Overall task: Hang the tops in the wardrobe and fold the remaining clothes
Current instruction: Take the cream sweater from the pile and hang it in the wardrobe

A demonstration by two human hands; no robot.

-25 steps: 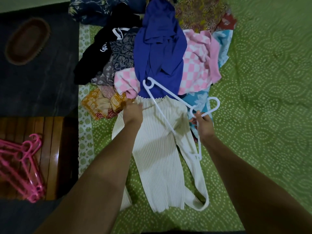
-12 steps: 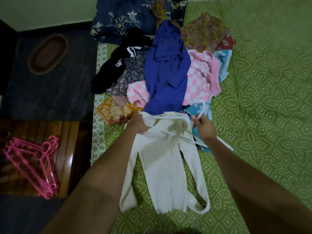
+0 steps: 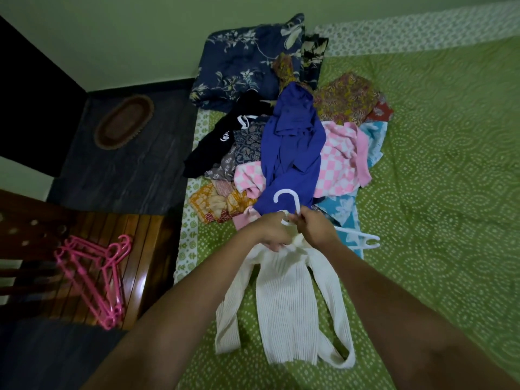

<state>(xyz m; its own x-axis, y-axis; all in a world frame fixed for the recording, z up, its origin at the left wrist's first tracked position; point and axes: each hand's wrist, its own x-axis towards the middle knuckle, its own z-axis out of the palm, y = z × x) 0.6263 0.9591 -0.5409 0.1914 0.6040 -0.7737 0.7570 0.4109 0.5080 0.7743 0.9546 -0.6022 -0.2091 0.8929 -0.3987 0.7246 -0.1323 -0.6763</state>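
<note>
Near the bed's [image 3: 439,170] left edge, just before the clothes pile [image 3: 292,153], the left hand [image 3: 271,230] bunches the white ribbed top's [image 3: 287,299] collar while the right hand [image 3: 316,229] pinches the white hanger [image 3: 285,198] at its neck.

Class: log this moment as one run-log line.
step: hangering white top | left hand: grips collar | right hand: holds white hanger | surface: bed
</note>
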